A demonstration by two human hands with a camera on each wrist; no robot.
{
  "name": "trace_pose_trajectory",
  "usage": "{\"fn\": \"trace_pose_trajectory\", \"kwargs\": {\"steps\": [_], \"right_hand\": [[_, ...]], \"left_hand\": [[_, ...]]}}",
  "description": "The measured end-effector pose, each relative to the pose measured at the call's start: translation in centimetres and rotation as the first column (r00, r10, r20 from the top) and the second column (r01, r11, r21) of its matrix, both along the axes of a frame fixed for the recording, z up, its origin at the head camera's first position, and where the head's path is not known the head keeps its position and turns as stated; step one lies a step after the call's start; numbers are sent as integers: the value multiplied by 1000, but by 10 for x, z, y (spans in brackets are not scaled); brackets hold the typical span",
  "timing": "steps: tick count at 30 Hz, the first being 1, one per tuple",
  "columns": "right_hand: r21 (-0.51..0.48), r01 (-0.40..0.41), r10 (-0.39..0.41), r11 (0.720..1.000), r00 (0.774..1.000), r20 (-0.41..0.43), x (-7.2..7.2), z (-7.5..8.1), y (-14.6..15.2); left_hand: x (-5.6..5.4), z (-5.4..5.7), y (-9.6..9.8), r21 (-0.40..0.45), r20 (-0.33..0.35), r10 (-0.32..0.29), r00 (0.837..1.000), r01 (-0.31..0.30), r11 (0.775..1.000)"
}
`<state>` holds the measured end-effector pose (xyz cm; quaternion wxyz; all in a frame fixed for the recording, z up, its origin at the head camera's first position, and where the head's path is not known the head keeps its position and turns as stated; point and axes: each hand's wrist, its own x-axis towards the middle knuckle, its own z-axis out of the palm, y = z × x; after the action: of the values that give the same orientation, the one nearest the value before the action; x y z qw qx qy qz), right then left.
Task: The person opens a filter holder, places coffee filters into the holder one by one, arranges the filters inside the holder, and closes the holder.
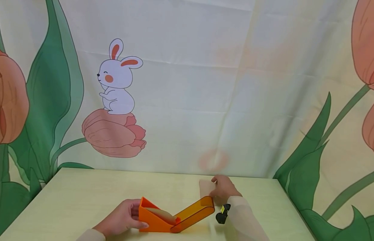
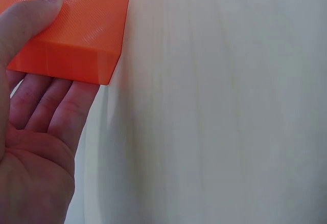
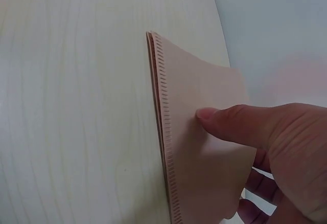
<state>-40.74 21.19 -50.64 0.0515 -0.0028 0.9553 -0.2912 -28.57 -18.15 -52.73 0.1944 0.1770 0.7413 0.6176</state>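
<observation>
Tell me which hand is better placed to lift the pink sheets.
The right hand, I'd judge: its thumb lies on the sheets, with its fingers at their edge. The left hand is away from them, gripping the orange case.

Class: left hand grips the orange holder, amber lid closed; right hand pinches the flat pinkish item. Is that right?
No: the amber lid is open, as the head view shows. The left hand grips the orange holder; the right hand pinches the flat pinkish item.
</observation>
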Motion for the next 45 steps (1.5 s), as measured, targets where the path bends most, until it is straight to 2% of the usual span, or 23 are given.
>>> {"fn": "trace_pose_trajectory", "kwargs": {"steps": [9, 12, 17, 20, 23, 26, 32, 36, 45], "right_hand": [[7, 33, -33, 999, 999, 6, -3, -2, 1], [10, 40, -41, 999, 999, 10, 2, 1, 1], [-44, 60, -59, 997, 998, 28, 15, 10, 5], [-50, 35, -34, 998, 999, 22, 13, 13, 12], [-46, 0, 1, 999, 1000, 19, 5, 18, 19], [-101, -26, 30, 995, 999, 35, 2, 28, 24], [-224, -99, 120, 969, 990, 80, 9, 51, 30], [-267, -143, 166, 953, 984, 68, 11, 62, 31], [-228, -228, 231, 947, 973, -14, 14, 78, 26]], "left_hand": [[0, 1, 1, 12, 2, -7, 1000, 7, 1000], [1, 1, 1, 15, 2, -10, 1000, 10, 1000], [1, 0, 2, 18, 12, -15, 1000, 15, 1000], [0, -1, 2, 16, 21, -13, 1000, 13, 1000], [0, -1, 2, 8, 27, -2, 1000, 2, 1000], [0, -1, 2, 0, 27, 6, 1000, -6, 1000], [0, 1, 1, -14, 13, 10, 1000, -10, 1000], [1, 2, 1, -16, 8, 9, 1000, -9, 1000], [1, 1, 1, 4, 9, -3, 1000, 3, 1000]]}}
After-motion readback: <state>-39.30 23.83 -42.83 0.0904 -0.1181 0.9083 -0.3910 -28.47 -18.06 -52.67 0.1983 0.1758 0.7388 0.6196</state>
